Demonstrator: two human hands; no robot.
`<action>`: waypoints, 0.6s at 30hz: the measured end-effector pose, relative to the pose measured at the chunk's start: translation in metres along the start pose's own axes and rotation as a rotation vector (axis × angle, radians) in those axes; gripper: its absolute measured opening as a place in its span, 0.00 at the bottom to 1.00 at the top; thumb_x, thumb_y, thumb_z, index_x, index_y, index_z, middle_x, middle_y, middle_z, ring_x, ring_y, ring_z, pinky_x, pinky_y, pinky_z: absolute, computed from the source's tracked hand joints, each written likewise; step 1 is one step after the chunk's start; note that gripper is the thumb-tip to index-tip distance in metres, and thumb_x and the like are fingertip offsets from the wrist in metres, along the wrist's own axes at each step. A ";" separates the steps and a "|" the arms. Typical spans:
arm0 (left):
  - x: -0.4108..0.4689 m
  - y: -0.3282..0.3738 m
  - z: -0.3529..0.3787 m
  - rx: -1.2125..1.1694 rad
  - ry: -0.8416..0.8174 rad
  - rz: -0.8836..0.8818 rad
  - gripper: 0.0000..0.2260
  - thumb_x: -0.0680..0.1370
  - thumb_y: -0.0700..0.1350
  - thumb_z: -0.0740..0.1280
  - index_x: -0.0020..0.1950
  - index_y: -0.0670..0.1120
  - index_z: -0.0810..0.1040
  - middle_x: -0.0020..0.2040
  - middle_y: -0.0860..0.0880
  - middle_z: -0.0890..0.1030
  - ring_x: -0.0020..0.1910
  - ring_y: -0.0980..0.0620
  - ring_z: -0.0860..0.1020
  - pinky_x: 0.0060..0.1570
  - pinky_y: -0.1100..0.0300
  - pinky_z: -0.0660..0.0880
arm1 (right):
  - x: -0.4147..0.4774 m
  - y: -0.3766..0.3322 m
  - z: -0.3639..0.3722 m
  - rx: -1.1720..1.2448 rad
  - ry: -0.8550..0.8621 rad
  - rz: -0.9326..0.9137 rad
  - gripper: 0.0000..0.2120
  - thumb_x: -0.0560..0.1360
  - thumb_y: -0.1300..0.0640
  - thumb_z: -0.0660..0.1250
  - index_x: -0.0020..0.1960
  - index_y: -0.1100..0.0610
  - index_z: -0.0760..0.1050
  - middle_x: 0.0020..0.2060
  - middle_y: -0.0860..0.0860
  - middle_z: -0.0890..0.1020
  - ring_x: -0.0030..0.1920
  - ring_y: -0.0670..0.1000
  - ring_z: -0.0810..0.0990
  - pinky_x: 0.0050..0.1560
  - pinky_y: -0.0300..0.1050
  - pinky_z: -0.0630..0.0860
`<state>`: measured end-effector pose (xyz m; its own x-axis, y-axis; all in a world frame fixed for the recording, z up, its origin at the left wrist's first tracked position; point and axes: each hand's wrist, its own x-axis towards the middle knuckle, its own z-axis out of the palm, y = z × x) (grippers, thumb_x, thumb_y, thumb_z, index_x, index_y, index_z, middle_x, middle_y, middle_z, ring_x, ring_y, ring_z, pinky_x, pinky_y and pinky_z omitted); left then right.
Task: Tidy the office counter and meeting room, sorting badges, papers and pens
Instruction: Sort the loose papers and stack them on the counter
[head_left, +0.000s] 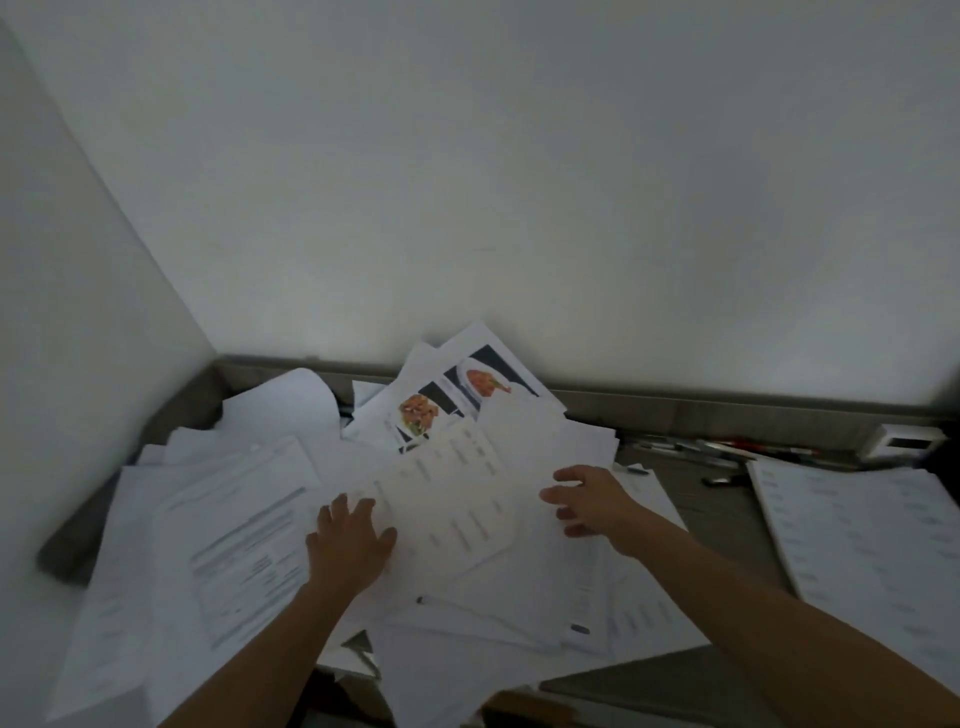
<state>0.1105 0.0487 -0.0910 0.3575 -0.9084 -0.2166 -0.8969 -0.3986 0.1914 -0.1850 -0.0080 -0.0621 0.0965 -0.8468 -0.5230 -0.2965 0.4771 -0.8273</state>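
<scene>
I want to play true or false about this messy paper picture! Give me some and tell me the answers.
1. The left hand and right hand are both at the paper pile. True.
2. A sheet with food pictures lies at the back of the pile. True.
3. The pens lie to the left of the pile. False: they lie to its right, along the wall.
4. The left hand holds a pen. False: it rests flat on the papers and holds nothing.

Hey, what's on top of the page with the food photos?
A pale sheet of printed columns covers the lower edge of the food-photo page; whatever is printed beneath that overlap is hidden.
</scene>
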 end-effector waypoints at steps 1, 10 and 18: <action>0.005 -0.012 0.001 0.001 -0.056 -0.010 0.27 0.78 0.60 0.59 0.75 0.52 0.60 0.77 0.45 0.55 0.75 0.42 0.55 0.71 0.45 0.58 | 0.006 -0.005 0.013 0.023 -0.002 0.031 0.27 0.72 0.54 0.74 0.68 0.57 0.69 0.54 0.57 0.78 0.49 0.54 0.80 0.38 0.43 0.80; 0.016 -0.023 -0.002 -0.061 0.018 0.337 0.21 0.80 0.57 0.57 0.71 0.52 0.66 0.64 0.50 0.76 0.61 0.51 0.75 0.61 0.58 0.70 | 0.021 -0.019 0.082 -0.119 -0.015 0.075 0.17 0.71 0.65 0.73 0.59 0.65 0.76 0.47 0.57 0.80 0.40 0.51 0.79 0.32 0.40 0.75; 0.041 -0.003 0.002 -0.243 -0.087 0.450 0.27 0.73 0.58 0.54 0.68 0.48 0.71 0.65 0.48 0.72 0.64 0.50 0.69 0.61 0.60 0.65 | 0.029 -0.053 -0.023 -0.804 0.162 0.047 0.22 0.69 0.59 0.75 0.62 0.63 0.77 0.60 0.59 0.79 0.58 0.58 0.78 0.53 0.43 0.72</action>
<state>0.1273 0.0129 -0.1026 -0.0824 -0.9869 -0.1388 -0.8669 0.0023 0.4984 -0.1880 -0.0631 -0.0286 -0.0534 -0.8829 -0.4665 -0.8930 0.2513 -0.3734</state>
